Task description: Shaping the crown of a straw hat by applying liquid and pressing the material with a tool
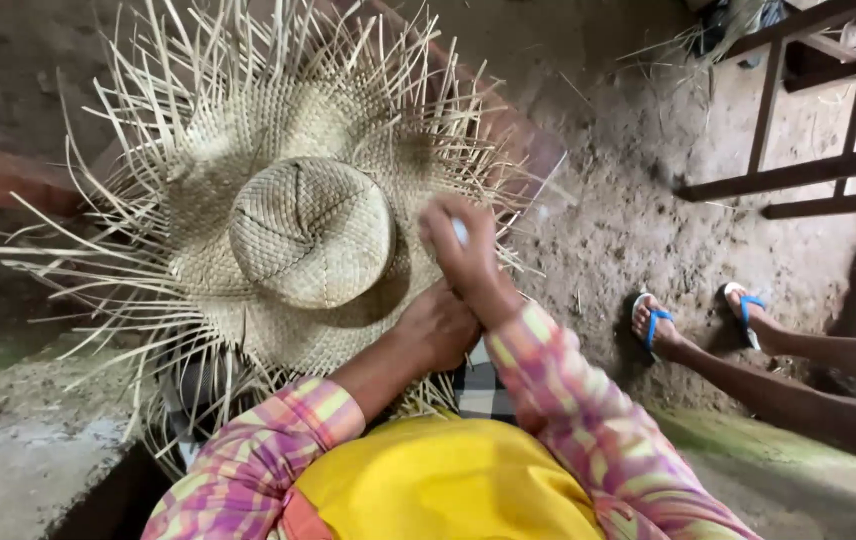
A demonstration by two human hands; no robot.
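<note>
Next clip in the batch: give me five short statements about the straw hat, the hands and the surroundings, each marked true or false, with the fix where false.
1. The straw hat has loose, unwoven strips sticking out all around its brim. True.
2. The right hand is raised above the brim, beside the crown. True.
3. The left hand is off the hat, resting on the ground. False: it rests on the brim's near edge.
4. Another person's feet in blue sandals are at the right. True.
5. The sleeves are plain white. False: they are pink and yellow plaid.
</note>
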